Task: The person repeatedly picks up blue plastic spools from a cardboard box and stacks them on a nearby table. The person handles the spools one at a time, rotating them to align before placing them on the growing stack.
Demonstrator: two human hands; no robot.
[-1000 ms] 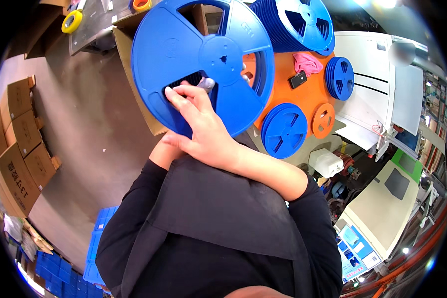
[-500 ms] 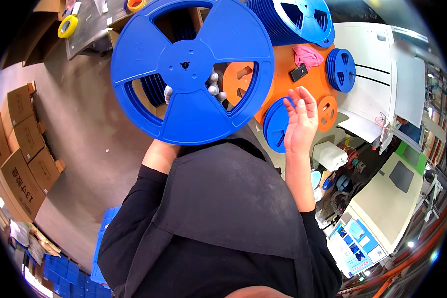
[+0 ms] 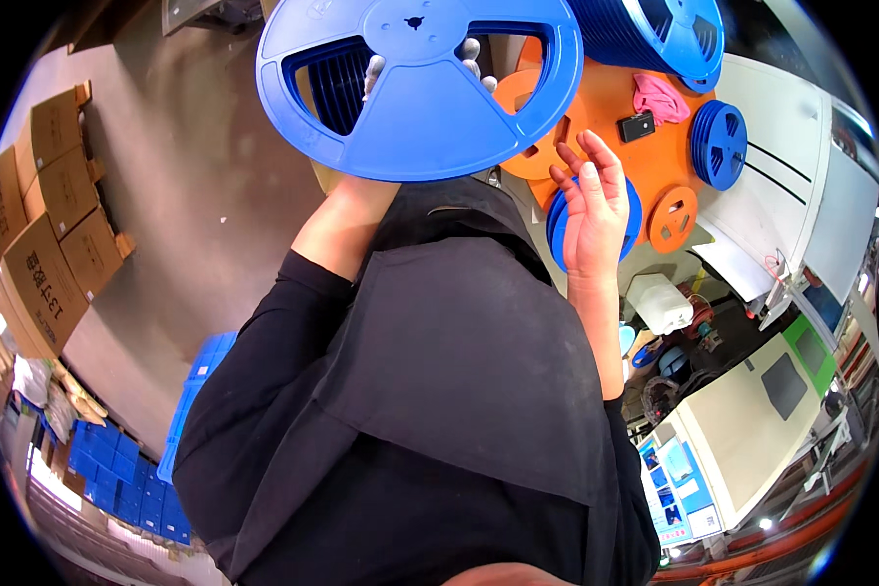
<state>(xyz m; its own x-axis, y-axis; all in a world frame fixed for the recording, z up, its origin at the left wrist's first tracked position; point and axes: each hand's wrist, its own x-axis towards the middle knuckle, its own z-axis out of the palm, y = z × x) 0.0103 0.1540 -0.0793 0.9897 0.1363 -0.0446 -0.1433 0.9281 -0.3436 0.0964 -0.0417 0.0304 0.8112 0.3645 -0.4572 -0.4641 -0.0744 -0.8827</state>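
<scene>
At the top centre of the frame, the large blue reel [image 3: 425, 122] is grasped from beneath by the left hand [image 3: 472, 51], fingertips [image 3: 372, 73] showing on either side of its hub [image 3: 415, 44], presumably for balance, while the right hand [image 3: 596, 220] is held empty, its grip released.

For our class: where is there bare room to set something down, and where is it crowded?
Bare floor lies between the cartons and the large blue reel. A smaller orange tabletop patch shows between the black box and small orange reel. Crowded: around the stacked blue reels and pink cloth.
</scene>
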